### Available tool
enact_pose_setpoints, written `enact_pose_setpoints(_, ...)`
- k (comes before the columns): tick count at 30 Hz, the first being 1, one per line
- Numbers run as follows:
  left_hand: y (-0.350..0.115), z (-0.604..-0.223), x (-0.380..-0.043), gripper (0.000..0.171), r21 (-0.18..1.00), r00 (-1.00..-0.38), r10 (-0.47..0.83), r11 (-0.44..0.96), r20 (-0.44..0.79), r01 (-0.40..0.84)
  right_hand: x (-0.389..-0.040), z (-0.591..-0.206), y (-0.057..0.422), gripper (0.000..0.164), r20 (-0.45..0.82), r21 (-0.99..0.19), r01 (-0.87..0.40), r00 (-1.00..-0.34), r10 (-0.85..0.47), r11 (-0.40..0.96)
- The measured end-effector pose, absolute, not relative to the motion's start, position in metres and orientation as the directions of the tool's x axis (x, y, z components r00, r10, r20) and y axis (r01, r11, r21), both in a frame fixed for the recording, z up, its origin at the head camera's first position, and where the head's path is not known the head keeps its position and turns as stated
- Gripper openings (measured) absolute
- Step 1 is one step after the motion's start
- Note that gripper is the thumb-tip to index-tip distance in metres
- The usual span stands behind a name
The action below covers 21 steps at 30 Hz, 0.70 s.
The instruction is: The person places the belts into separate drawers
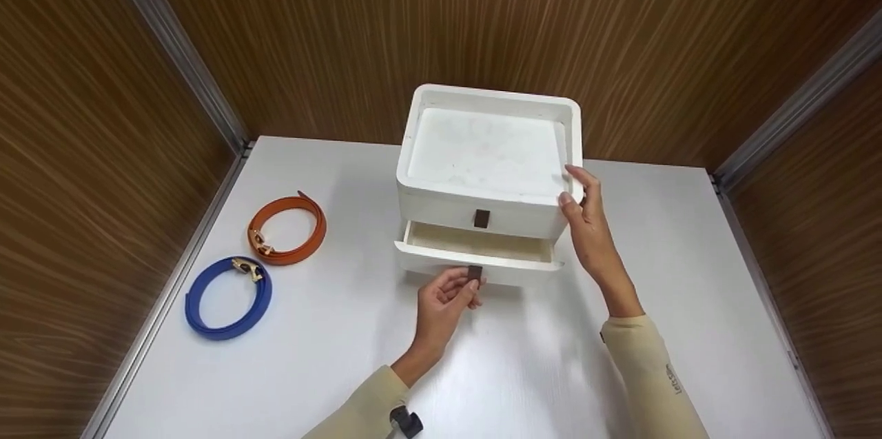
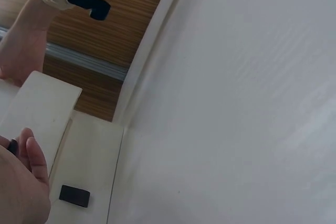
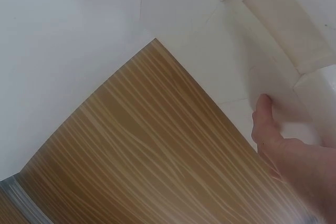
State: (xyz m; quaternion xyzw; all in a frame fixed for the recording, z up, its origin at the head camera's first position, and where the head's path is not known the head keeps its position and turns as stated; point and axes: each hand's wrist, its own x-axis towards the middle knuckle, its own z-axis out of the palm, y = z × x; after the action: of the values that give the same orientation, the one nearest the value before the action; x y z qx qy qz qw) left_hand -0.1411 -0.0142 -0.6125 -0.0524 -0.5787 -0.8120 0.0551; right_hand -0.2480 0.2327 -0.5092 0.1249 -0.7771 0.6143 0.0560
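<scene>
A white two-drawer box [image 1: 475, 211] with an open tray top stands toward the back of the table in the head view. Its lower drawer [image 1: 441, 261] is pulled partly out and shows a bare inside; the upper drawer is closed. My left hand [image 1: 442, 304] pinches the dark pull tab [image 1: 475, 273] of the lower drawer between thumb and fingers. At the box's front right corner, my right hand [image 1: 588, 229] holds the rim, with thumb and a finger over the edge. The left wrist view also shows the other pull tab [image 2: 74, 195].
On the left of the white table [image 1: 331, 356] lie a coiled orange belt [image 1: 318, 236] and a coiled blue belt [image 1: 220, 334], both with gold buckles. Wood-grain panels [image 1: 344, 39] with metal edge strips enclose the table at the back and both sides.
</scene>
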Motion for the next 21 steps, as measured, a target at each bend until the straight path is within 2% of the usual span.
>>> enact_pose_setpoints(21, -0.024, -0.613, -0.121, 0.02, 0.944, -0.986, 0.016, -0.292, 0.168, 0.156, -0.25, -0.511, 0.234, 0.057, 0.243, -0.941, -0.266, -0.961, -0.13, 0.21)
